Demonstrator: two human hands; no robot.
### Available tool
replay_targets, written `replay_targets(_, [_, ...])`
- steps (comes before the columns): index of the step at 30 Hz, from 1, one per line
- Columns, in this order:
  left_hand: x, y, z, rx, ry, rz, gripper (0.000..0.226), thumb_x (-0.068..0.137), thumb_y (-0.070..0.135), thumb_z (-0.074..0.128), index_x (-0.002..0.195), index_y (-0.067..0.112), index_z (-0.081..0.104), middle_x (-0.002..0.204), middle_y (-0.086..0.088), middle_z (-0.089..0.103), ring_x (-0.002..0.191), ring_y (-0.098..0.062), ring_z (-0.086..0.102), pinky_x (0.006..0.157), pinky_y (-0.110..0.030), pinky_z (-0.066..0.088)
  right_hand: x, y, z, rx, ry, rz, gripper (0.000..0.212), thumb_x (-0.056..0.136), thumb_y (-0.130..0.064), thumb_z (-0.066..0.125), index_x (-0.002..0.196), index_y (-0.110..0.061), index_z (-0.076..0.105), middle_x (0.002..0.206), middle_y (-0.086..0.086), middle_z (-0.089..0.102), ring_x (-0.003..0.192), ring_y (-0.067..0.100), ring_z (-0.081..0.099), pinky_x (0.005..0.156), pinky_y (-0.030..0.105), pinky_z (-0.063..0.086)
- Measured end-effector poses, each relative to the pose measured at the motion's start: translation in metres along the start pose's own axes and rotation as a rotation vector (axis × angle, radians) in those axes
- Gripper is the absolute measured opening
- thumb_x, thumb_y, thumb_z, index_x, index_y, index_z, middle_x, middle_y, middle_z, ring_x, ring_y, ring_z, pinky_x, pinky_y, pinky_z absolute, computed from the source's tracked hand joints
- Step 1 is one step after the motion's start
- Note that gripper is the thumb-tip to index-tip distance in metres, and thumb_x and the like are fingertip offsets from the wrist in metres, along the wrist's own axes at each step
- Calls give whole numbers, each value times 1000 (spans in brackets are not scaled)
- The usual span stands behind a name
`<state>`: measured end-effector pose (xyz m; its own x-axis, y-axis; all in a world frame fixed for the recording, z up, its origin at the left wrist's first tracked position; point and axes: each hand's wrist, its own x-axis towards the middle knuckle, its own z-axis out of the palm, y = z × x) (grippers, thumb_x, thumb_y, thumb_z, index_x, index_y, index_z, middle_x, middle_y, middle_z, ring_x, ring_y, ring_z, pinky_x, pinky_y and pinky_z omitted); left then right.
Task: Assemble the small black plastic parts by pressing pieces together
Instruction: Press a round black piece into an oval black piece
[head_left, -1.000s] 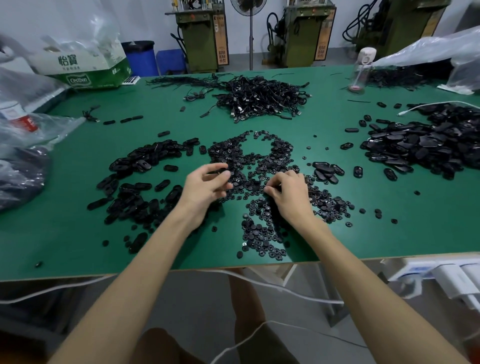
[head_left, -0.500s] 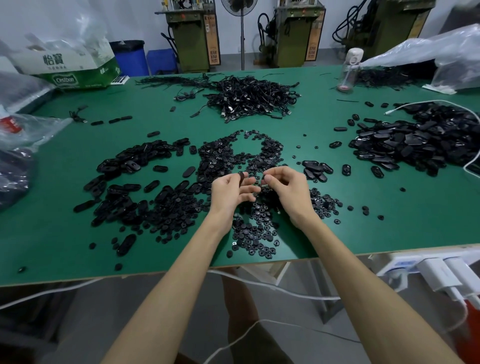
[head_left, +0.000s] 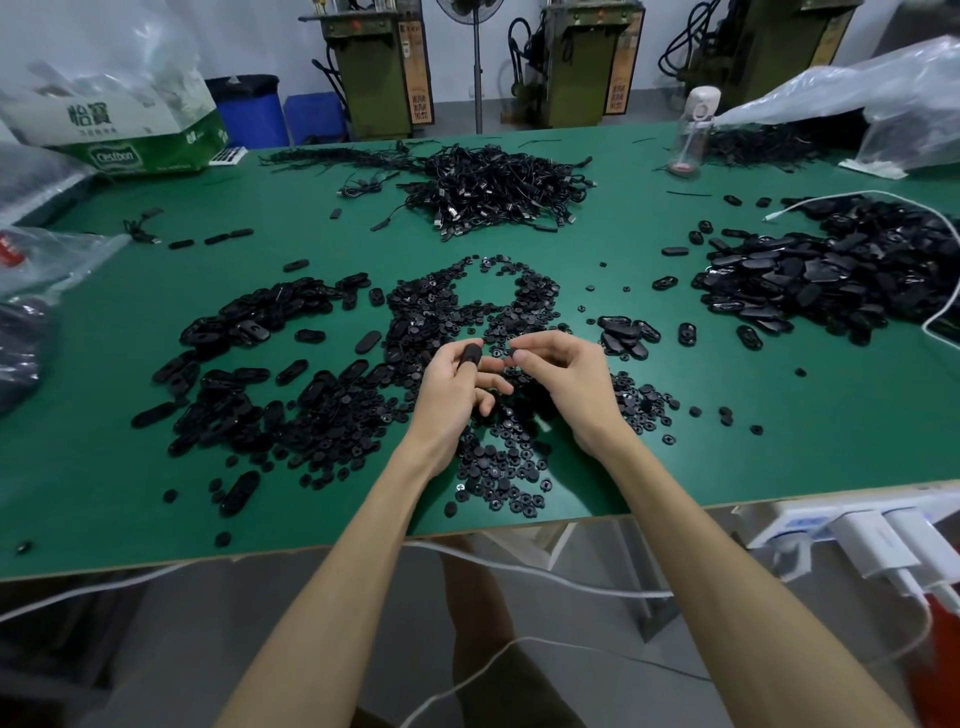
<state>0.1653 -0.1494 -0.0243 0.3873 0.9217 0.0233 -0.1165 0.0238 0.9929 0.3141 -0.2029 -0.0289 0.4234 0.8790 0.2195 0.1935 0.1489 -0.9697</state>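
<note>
My left hand (head_left: 457, 387) is raised just above the green table (head_left: 779, 447) and pinches a black oval shell (head_left: 471, 354) between thumb and fingers. Close to its right, my right hand (head_left: 563, 382) pinches a small black round piece (head_left: 517, 356) at its fingertips. The two parts are a few centimetres apart, not touching. Below and around both hands lies a heap of small round black pieces (head_left: 498, 467). A spread of black oval shells (head_left: 244, 374) covers the table to the left.
A large pile of oval parts (head_left: 831, 275) lies at the right with a white cable (head_left: 940, 291) over it. Black cords (head_left: 498, 192) are heaped at the back centre. Plastic bags, a cardboard box (head_left: 124, 135) and a bottle (head_left: 691, 135) line the far edges.
Both hands lifted from the heaps and came together over the middle. My left hand now holds an oval shell and my right a small round piece.
</note>
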Motion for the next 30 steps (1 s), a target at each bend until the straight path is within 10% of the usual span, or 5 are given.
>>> replay_targets(30, [-1,-8,-6,139,-5,111,28,102,-2,57,113,19,73,83,-4,75,72,-12,68,73,-27,58,-1,2,1,18,10,-30,6,88,-11,79,92,-14,77,80,-2,74,74,8,64,72,24,52])
